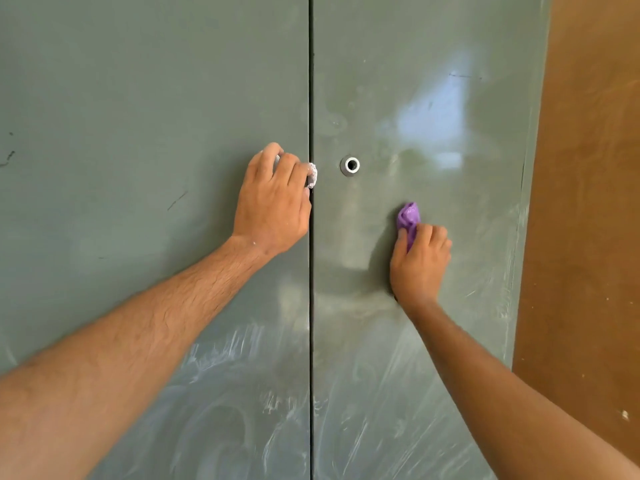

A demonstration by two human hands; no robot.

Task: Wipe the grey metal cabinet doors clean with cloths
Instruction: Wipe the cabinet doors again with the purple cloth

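Two grey metal cabinet doors fill the view, the left door and the right door, split by a dark vertical gap. My left hand grips a small white cloth against the left door's right edge, beside the gap. My right hand holds a bunched purple cloth pressed on the right door, below and right of the round lock hole. Most of each cloth is hidden inside the fist.
White smears and streaks cover the lower part of both doors. Dark scratch marks sit on the left door's left side. A brown wall borders the cabinet on the right.
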